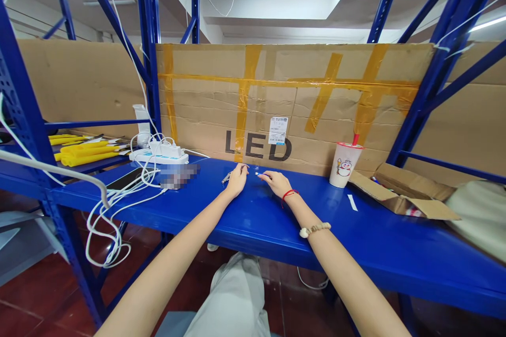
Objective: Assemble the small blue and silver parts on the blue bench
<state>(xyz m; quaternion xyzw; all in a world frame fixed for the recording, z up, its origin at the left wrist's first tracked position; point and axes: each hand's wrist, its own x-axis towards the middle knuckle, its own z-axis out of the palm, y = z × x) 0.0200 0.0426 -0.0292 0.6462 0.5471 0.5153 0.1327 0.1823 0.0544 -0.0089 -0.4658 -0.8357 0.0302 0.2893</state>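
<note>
Both hands rest over the back half of the blue tabletop (253, 221), a short gap between them. My left hand (237, 181) is closed, fingertips pressed together; a small metallic item (226, 178), perhaps keys, shows at its left side. What the fingertips themselves pinch is too small to name. My right hand (278, 183), with a red string at the wrist and a beaded bracelet (315, 229) on the forearm, is closed on a thin pen-like object (261, 175) with a whitish tip that points toward my left hand.
A white cup (345, 164) with a red straw and an open cardboard box (407, 189) stand at the right. On the left are a white power strip (158, 155), tangled white cables (114, 216), a phone (128, 179) and yellow-handled items (89, 152). A cardboard panel (197, 110) closes the back.
</note>
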